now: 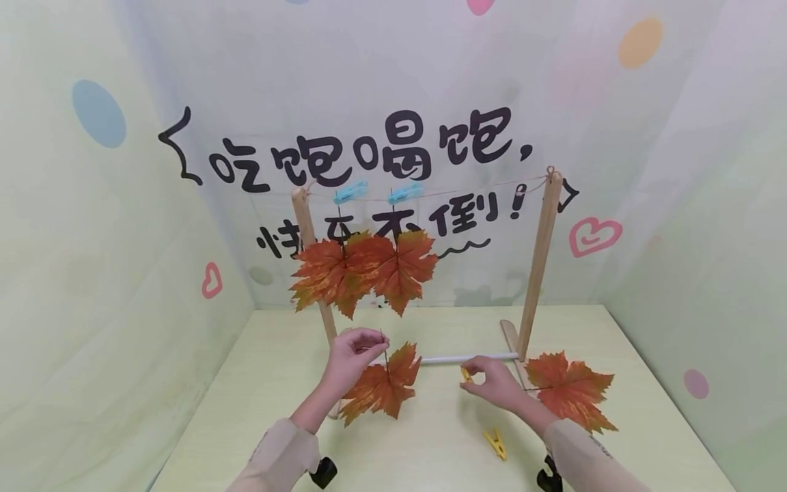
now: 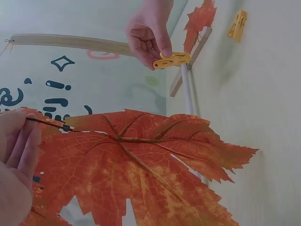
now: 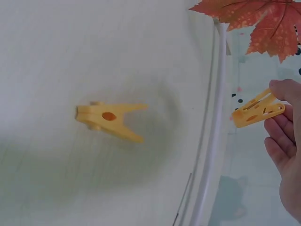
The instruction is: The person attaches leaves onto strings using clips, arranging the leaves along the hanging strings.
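My left hand (image 1: 356, 355) pinches the dark stem of an orange-red artificial maple leaf (image 1: 387, 386), which hangs below the fingers. The same leaf (image 2: 141, 160) fills much of the left wrist view. In my right hand (image 1: 494, 383) a yellow clothespin (image 3: 258, 110) is pinched between thumb and fingers, apart from the leaf. Above the hands, two blue clothespins (image 1: 350, 193) hold two more maple leaves (image 1: 399, 266) by their stems on a thin string (image 1: 467, 190). These hung leaves overlap each other.
Wooden posts (image 1: 540, 266) carry the string, joined low down by a white rod (image 1: 455, 359). A second yellow clothespin (image 1: 494, 444) lies on the table (image 1: 443, 437) near the right forearm. Another maple leaf (image 1: 572, 389) lies at the right, by the post's wooden foot.
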Tool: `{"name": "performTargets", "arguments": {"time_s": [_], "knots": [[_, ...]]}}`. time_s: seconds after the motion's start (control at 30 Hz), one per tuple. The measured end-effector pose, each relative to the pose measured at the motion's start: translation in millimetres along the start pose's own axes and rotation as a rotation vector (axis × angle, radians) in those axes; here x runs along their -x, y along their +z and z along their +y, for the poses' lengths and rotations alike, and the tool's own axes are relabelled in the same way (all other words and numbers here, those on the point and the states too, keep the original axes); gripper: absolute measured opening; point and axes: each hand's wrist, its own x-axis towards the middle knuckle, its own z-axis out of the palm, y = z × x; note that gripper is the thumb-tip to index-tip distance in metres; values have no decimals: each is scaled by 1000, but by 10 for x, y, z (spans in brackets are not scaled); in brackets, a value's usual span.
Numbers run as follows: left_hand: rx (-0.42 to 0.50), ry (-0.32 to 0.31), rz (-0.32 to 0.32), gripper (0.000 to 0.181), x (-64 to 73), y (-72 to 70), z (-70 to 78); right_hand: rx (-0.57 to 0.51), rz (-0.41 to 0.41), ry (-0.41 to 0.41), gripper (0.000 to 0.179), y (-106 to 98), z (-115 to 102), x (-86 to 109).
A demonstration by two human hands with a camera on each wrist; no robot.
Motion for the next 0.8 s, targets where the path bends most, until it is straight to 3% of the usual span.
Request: {"name": "performTargets", "arguments": {"time_s": [0.1,0.3,0.57,0.8], "knots": [[-6,1,-25,10,-46,63,51,-10,0,-44,25,-152,-30,-10],[-18,-54,-46,13,-160,195,206,-14,44,-134,25,-480,-45,-63],[-16,12,-65,15,-426,378,440,84,107,-125,28,-949,-106,-126],[61,61,-72,17,-676,550,670,167,121,-136,28,-1330,-226,-191]]}}
